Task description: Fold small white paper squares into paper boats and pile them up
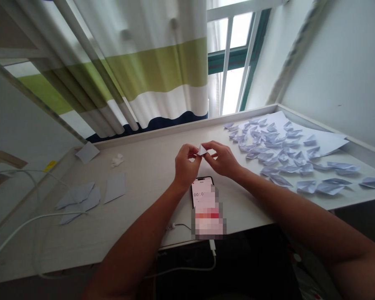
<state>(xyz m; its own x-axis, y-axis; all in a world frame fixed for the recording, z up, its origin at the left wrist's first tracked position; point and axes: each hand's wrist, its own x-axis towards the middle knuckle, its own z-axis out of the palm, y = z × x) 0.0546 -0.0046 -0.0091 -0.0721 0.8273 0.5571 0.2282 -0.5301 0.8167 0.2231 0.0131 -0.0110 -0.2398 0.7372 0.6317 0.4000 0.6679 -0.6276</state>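
We find the left hand [185, 163] and right hand [222, 159] pinching a small folded paper [202, 150] just above the phone [203, 193]; folded boats [281, 154], apparently, lie right of it.

**Head camera looking down past the phone**

The single camera is riding on the person's head, on the near side of the phone [203, 193], and is facing forward and down across the pale surface [143, 175]. It is sitting close. Both forearms are entering from the bottom edge, and the left hand [185, 164] and right hand [222, 160] are meeting just beyond the phone, near frame centre. Farther beyond the phone, it is taking in the curtain [150, 71] and window [234, 83].
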